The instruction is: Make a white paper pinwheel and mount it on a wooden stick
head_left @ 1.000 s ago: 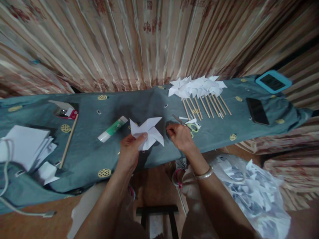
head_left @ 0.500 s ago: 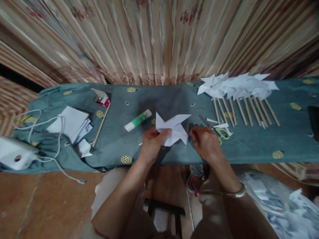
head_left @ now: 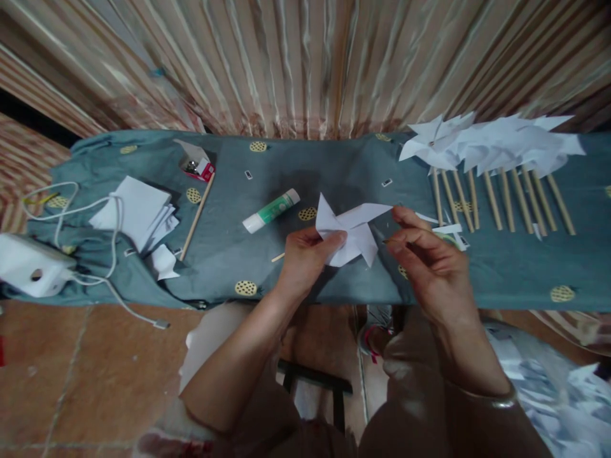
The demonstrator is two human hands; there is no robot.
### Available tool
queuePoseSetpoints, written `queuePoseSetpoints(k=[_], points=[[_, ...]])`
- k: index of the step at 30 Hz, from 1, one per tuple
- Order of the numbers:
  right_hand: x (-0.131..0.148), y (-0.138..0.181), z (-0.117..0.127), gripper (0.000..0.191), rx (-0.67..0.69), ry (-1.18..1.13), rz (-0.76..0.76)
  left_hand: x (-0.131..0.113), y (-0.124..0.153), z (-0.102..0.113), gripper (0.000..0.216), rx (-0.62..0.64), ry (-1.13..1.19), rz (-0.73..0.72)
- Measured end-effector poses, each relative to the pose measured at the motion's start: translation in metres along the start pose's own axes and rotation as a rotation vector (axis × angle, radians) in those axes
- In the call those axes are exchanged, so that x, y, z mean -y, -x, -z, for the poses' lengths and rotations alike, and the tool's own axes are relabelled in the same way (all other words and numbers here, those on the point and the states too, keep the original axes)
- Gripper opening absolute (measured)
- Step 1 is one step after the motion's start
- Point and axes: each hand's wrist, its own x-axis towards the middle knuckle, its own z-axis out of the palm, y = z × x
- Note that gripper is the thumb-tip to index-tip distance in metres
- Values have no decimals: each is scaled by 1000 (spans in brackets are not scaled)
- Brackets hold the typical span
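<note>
A white paper pinwheel point(head_left: 354, 236) with folded, pointed blades is pinched in my left hand point(head_left: 312, 254), the thumb pressed over its middle. Just to its right, my right hand point(head_left: 432, 261) is raised above the cloth. Its thumb and index finger close on a tiny pin-like thing point(head_left: 386, 241), too small to name surely. Partly hidden behind my right hand lie green-handled scissors point(head_left: 451, 236) and white paper strips point(head_left: 447, 228). A green and white glue stick point(head_left: 271, 210) lies left of the pinwheel.
Several finished pinwheels point(head_left: 506, 145) on wooden sticks lie overlapping at the right. On the left are a small red box point(head_left: 203, 168) with shiny metal bits, a wooden stick point(head_left: 197, 217), stacked paper point(head_left: 136, 213), and a white power strip point(head_left: 33, 266) with cables. Scraps fill a bag point(head_left: 539, 375) below.
My right hand has lifted off the cloth near the scissors, its fingertips now showing the tiny thing. The pinwheel in my left hand has shifted slightly right and tilted. The view has moved a little.
</note>
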Motion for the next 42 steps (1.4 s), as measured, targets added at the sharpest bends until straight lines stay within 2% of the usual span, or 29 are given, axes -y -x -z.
queuePoseSetpoints(k=[7, 16, 33, 42], points=[[12, 3, -17, 4, 87, 53, 67, 1, 4, -8, 19, 46, 1, -5], [6, 2, -16, 4, 92, 103, 91, 4, 7, -6, 20, 81, -16, 8], [4, 2, -12, 4, 129, 41, 91, 6, 8, -9, 19, 80, -29, 16], [4, 1, -13, 3, 130, -121, 43, 7, 8, -8, 20, 108, -16, -6]])
